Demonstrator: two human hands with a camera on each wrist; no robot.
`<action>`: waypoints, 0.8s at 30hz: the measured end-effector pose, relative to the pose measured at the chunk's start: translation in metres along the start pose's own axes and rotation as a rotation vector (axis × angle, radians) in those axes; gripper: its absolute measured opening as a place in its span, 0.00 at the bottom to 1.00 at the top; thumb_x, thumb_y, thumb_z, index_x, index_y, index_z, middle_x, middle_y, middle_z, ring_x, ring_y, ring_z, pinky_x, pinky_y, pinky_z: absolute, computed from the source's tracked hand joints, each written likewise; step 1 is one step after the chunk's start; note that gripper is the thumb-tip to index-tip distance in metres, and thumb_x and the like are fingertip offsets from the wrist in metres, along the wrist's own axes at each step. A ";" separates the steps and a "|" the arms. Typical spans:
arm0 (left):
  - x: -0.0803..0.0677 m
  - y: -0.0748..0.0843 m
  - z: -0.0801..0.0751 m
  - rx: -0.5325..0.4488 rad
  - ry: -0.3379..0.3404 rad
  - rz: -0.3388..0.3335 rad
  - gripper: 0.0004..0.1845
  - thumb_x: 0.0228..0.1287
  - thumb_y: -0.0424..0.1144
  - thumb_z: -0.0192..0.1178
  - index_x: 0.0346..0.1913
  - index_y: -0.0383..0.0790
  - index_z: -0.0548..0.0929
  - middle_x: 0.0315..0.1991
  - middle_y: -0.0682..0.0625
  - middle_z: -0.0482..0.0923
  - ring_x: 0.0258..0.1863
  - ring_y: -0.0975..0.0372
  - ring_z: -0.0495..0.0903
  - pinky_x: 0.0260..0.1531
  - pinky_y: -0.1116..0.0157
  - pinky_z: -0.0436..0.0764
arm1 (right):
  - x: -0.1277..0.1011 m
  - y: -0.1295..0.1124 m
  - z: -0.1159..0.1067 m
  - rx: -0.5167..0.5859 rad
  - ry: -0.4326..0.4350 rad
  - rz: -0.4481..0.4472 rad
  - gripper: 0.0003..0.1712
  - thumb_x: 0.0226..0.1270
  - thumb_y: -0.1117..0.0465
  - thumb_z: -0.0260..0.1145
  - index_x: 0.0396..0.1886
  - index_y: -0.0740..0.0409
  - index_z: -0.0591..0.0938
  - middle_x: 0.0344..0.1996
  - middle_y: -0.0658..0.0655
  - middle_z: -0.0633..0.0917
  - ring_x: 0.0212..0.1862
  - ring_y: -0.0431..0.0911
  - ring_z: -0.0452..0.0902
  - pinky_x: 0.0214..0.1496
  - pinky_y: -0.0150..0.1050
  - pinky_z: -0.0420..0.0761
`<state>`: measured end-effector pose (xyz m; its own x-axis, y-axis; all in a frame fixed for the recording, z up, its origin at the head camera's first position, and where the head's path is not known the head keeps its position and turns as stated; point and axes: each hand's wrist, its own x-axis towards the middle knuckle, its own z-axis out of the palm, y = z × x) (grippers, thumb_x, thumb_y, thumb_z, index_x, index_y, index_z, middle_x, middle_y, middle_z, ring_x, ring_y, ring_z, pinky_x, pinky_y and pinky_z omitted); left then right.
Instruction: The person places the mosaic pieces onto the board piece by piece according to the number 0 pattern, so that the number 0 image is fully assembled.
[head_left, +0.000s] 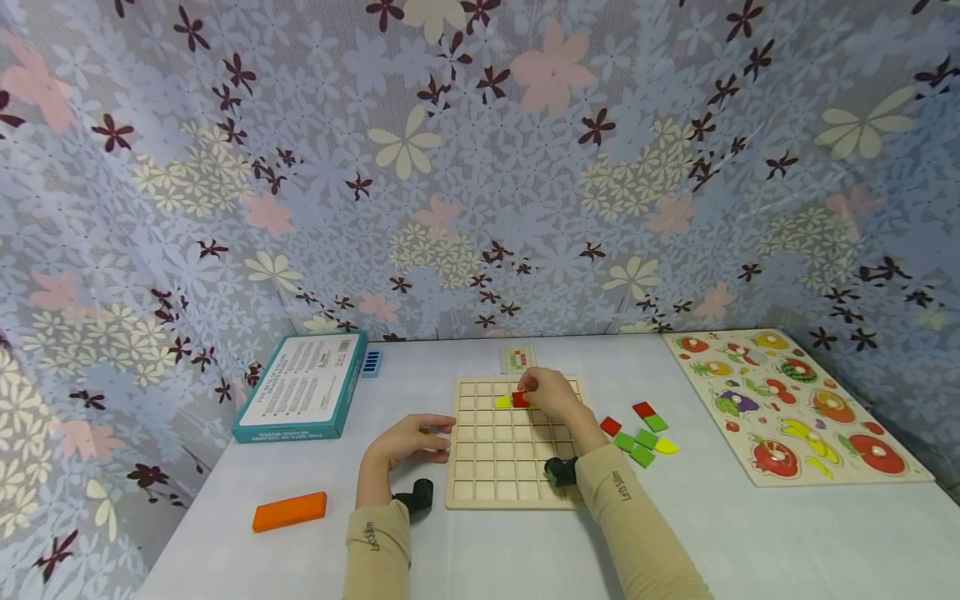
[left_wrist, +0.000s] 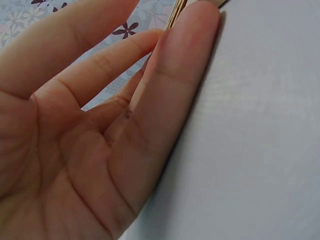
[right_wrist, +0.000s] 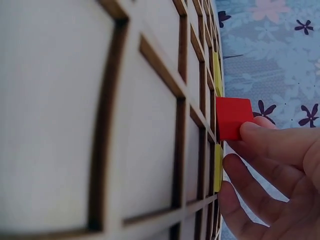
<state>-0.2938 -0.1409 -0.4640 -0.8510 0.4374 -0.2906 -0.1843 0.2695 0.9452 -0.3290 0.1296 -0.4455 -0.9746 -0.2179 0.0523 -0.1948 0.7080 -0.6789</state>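
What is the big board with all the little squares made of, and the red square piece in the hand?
The pale grid board looks like unpainted wood with dark, burnt-looking edges. The red square tile, pinched by the right hand, looks matte; material unclear.

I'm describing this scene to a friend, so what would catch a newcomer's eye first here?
Probably the right hand pinching a red tile over the wooden grid board at the table's centre, beside a yellow tile already on the board. The left hand rests open at the board's left edge. A colourful fruit puzzle lies far right.
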 end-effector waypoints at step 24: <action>0.000 0.000 -0.001 0.007 -0.005 0.003 0.27 0.55 0.27 0.62 0.60 0.28 0.71 0.53 0.38 0.72 0.33 0.59 0.82 0.38 0.61 0.84 | -0.005 -0.010 -0.007 -0.169 -0.124 0.026 0.18 0.61 0.75 0.54 0.46 0.61 0.83 0.46 0.64 0.81 0.50 0.58 0.75 0.52 0.50 0.77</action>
<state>-0.2944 -0.1415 -0.4639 -0.8492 0.4423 -0.2885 -0.1783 0.2741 0.9450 -0.3232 0.1286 -0.4341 -0.9604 -0.2720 -0.0609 -0.1961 0.8146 -0.5459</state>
